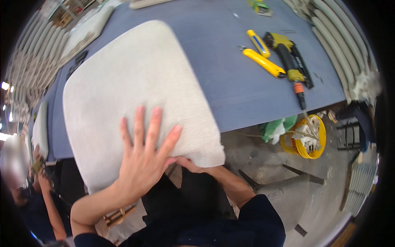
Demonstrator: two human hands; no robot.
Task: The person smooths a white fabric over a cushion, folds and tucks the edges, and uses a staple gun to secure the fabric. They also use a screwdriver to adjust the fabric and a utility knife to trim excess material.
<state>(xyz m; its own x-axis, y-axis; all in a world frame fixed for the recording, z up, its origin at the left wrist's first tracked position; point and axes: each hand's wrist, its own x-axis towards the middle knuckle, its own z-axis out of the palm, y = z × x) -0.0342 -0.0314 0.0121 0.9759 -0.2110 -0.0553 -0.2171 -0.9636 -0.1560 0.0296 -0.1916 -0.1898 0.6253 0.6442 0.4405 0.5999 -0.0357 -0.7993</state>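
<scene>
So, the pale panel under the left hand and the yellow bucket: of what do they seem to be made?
The pale panel looks covered in matte fabric, given the fine ribbed texture by its right edge; its core is hidden. The yellow bucket is probably smooth plastic, from its even colour.

Pale lettering marks the yellow-and-black nail gun [287,58] at far right; blurred reddish print marks the yellow bucket [323,138], nearer.
</scene>
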